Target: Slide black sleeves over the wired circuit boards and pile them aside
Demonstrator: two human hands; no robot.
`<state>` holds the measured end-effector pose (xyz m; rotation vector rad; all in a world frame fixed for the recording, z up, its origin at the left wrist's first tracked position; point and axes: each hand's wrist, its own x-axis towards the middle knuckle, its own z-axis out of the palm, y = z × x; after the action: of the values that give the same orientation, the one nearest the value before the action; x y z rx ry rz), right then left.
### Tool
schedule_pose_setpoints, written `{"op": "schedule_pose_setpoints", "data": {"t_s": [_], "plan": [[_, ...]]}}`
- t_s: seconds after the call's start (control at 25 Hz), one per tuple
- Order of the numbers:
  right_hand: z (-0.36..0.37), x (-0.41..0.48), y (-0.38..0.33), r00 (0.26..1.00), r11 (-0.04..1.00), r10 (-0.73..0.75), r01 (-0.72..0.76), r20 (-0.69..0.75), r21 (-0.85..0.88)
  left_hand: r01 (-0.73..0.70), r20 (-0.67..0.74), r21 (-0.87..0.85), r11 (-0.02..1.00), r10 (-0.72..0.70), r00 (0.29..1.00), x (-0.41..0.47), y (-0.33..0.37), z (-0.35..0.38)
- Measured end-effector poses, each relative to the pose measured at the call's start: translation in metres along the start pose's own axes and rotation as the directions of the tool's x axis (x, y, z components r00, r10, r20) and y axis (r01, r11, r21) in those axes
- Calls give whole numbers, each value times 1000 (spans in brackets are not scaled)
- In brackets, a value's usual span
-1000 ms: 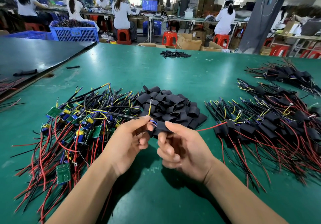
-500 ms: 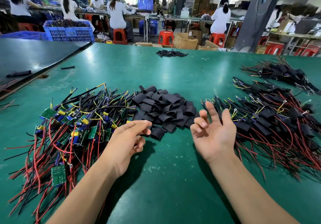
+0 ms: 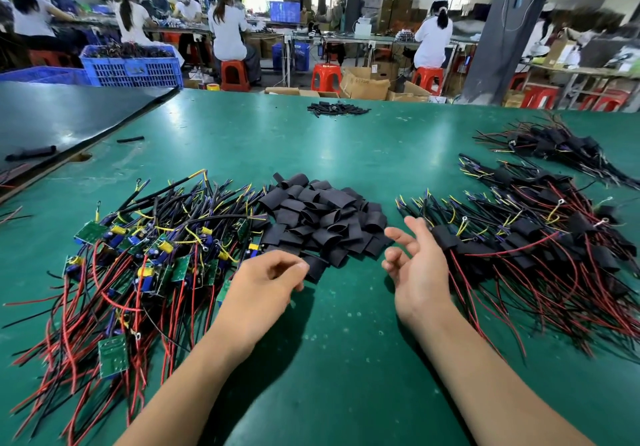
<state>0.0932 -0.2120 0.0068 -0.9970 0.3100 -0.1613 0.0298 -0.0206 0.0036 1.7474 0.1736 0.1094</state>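
A heap of bare green circuit boards with red, black and yellow wires [image 3: 138, 265] lies on the left of the green table [image 3: 346, 359]. In the middle sits a pile of short black sleeves [image 3: 325, 217]. On the right lies a pile of sleeved boards [image 3: 540, 248]. My left hand [image 3: 263, 290] hovers at the near edge of the sleeve pile, fingers loosely curled, holding nothing. My right hand [image 3: 415, 265] is palm-up with relaxed fingers beside the sleeved pile, empty.
More sleeved boards [image 3: 561, 148] lie at the far right. A small dark bundle [image 3: 336, 108] sits near the table's far edge. A black panel [image 3: 69, 116] covers the left corner. Beyond are seated workers, red stools and a blue crate [image 3: 131, 65].
A second ago both hands held a sleeved board between them. My right hand moved it to the right pile and let go. Both hands are now empty, the right drawing back slightly.
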Motion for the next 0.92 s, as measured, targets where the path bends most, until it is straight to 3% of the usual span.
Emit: {"op": "schedule_pose_setpoints", "data": {"t_s": [0.12, 0.28, 0.32, 0.4, 0.52, 0.64, 0.72, 0.8, 0.92], "plan": [[4, -5, 12, 981, 943, -104, 150, 163, -299, -190, 45, 363, 912, 186, 981, -9, -1, 7], [3, -14, 21, 921, 732, -153, 349, 358, -585, -261, 94, 477, 839, 246, 965, -14, -1, 13], [4, -15, 22, 913, 710, -159, 370, 375, -599, -260, 76, 505, 823, 258, 963, -15, -2, 13], [5, -14, 23, 925, 791, -164, 330, 342, -515, -220, -8, 573, 790, 274, 962, -15, -3, 12], [3, -4, 17, 984, 926, -143, 170, 103, -337, -119, -157, 616, 779, 270, 950, -15, -2, 6], [-4, 8, 3, 984, 977, -122, 96, -127, -193, -20, -217, 690, 724, 232, 948, -13, 3, -2], [-8, 11, -2, 976, 980, -117, 84, -182, -178, -8, -224, 720, 694, 242, 944, -14, 6, -2], [-7, 8, 1, 978, 953, -169, 131, -120, -273, -19, -240, 720, 693, 275, 931, -16, 10, -2], [-1, -7, 13, 954, 810, -264, 300, 143, -504, 6, -242, 800, 600, 313, 918, -16, 16, -7]]}}
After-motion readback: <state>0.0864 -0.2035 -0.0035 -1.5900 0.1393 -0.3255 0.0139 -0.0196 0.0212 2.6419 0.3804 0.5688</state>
